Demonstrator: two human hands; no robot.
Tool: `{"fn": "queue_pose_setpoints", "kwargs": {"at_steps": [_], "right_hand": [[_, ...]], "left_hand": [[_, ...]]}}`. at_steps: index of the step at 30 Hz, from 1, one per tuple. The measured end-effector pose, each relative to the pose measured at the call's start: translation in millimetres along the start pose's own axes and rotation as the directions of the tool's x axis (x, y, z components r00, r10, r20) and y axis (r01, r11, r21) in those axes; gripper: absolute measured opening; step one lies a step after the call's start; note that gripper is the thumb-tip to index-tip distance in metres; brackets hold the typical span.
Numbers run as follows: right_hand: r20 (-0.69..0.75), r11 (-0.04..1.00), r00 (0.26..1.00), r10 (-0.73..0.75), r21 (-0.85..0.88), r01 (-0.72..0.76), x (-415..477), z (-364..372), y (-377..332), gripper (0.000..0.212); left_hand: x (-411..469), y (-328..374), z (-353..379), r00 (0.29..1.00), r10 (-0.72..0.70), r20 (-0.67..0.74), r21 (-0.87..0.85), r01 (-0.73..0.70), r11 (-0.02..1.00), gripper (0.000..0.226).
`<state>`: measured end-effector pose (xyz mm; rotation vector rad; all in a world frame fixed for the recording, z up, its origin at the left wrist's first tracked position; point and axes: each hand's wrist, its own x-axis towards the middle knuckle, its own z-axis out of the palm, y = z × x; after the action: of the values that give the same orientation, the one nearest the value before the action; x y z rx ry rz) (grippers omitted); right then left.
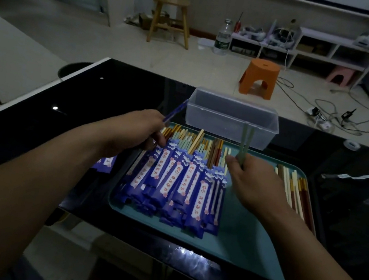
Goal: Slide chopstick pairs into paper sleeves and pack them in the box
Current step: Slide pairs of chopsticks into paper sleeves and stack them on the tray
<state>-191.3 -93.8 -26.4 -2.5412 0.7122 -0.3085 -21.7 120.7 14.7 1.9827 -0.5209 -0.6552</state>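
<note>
My left hand (pixel 137 129) grips a blue paper sleeve (pixel 175 113) that sticks up and away toward the box. My right hand (pixel 254 179) holds a pale green chopstick pair (pixel 245 140) upright, tips pointing up. Between the hands, a teal tray (pixel 241 246) carries a pile of sleeved chopsticks (pixel 176 182) in blue printed paper. Loose chopsticks (pixel 294 186) in cream, brown and red lie along the tray's right side, and more lie at its far edge. Behind the tray stands the clear plastic box (pixel 232 116).
The tray rests on a black glossy table (pixel 34 118). A few blue sleeves (pixel 105 161) lie on the table under my left forearm. A tape roll (pixel 351 144) sits at the far right. An orange stool (pixel 259 78), a wooden chair and cables are on the floor beyond.
</note>
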Motion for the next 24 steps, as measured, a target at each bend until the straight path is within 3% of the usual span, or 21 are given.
{"fn": "queue_pose_setpoints", "kwargs": {"at_steps": [4, 9, 13, 16, 18, 20, 22, 24], "right_hand": [[-0.029, 0.945, 1.000, 0.005, 0.327, 0.005, 2, -10, -10, 0.035], [0.091, 0.693, 0.991, 0.100, 0.708, -0.135, 8, -17, -12, 0.034], [0.143, 0.580, 0.982, 0.121, 0.793, -0.187, 9, -20, -9, 0.034], [0.160, 0.596, 0.984, 0.081, 0.783, -0.176, 7, -20, -6, 0.034], [0.147, 0.657, 0.988, 0.050, 0.740, -0.144, 5, -20, -6, 0.033], [0.124, 0.694, 0.992, 0.038, 0.711, -0.115, 2, -18, -10, 0.034], [0.119, 0.706, 0.992, 0.030, 0.701, -0.105, 0, -14, -14, 0.034], [0.123, 0.724, 0.992, 0.005, 0.684, -0.089, -2, -11, -18, 0.035]], "left_hand": [[-18, 15, 28, 0.979, -0.017, 0.203, -0.271, 0.073, 0.960, 0.039], [-28, 19, 59, 0.914, -0.058, 0.402, -0.233, 0.164, 0.959, 0.043], [-22, 14, 62, 0.891, -0.120, 0.437, -0.229, 0.239, 0.944, 0.041], [-23, 13, 60, 0.880, -0.122, 0.459, -0.182, 0.228, 0.956, 0.038], [-26, 16, 62, 0.888, -0.075, 0.454, -0.123, 0.145, 0.982, 0.034], [-28, 17, 67, 0.926, 0.014, 0.377, 0.066, -0.042, 0.997, 0.030], [-32, 17, 74, 0.953, 0.151, 0.264, 0.298, -0.230, 0.926, 0.020], [-37, 18, 81, 0.936, 0.280, 0.211, 0.410, -0.345, 0.844, 0.020]]}}
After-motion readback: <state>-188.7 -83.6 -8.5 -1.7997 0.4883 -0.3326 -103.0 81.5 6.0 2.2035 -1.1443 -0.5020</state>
